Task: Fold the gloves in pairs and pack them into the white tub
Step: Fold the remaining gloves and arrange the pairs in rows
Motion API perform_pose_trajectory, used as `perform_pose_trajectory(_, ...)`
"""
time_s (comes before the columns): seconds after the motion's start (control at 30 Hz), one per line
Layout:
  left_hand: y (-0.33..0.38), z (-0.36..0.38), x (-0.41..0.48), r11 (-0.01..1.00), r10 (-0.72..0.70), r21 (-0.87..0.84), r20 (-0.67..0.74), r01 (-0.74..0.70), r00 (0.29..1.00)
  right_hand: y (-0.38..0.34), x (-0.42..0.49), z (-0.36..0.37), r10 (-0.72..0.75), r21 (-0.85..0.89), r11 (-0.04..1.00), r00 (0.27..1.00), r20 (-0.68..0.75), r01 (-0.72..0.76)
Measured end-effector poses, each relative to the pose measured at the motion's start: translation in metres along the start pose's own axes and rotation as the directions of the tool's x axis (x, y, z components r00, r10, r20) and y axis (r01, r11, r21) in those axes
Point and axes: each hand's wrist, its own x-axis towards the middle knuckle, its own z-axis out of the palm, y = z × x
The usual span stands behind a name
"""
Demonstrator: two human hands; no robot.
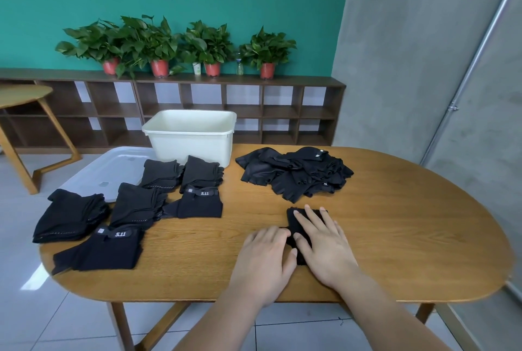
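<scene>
Pressing glove [291, 220] near table [395, 237] edge

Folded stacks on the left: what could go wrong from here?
1. The leftmost stack lies right at the edge of the table; a nudge could drop it.
2. The glove under the left hand and right hand is only pressed flat, so it may unfold once released.

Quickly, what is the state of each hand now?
Left hand: open, fingertips touching the glove.
Right hand: open, pressing flat on the glove.
</scene>
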Motion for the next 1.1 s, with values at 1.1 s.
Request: perform_pose_trajectory(1.1,-0.015,0.010,0.003,0.997,0.016,-0.076,0.008,-0.015,1.000,0.021,-0.033,0.002,0.088,0.254,0.967,0.937,-0.339,0.001)
